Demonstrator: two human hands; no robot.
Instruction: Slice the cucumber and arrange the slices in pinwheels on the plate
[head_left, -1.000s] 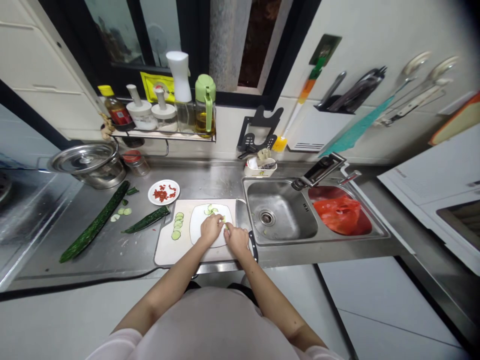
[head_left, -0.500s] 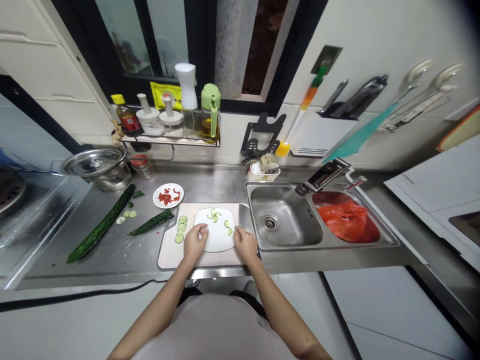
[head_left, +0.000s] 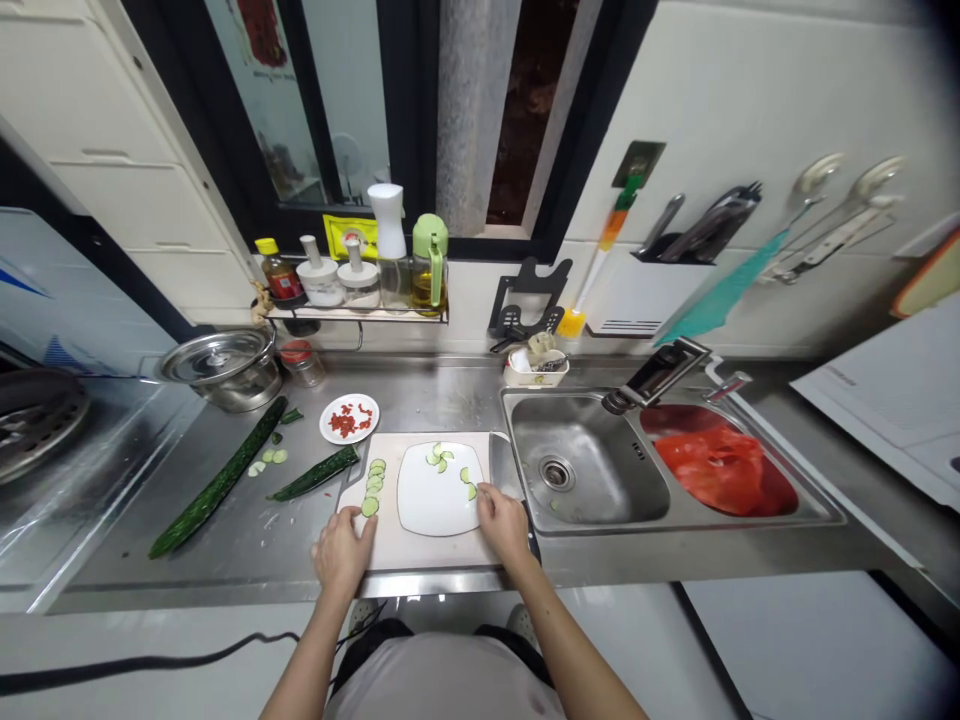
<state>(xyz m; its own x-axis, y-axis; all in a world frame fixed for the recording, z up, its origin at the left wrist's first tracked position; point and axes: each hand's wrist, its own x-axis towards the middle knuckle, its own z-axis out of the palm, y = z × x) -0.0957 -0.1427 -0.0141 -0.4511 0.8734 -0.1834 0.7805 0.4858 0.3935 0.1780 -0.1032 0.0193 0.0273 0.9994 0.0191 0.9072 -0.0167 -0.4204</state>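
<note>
- Cucumber slices [head_left: 374, 483], one row: just ahead of my left hand [head_left: 340, 555], the nearer; long axis leading away.
- Same hand: thumb and fingers spread.
- Right hand [head_left: 505, 525]: fingers bunched at plate [head_left: 435, 508]; grip, I cannot tell.

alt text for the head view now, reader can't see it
A person's right hand is at the edge of a white plate with cucumber pieces, on a cutting board; the left hand is by a row of cucumber slices. A long cucumber lies to the left, a sink to the right.
</note>
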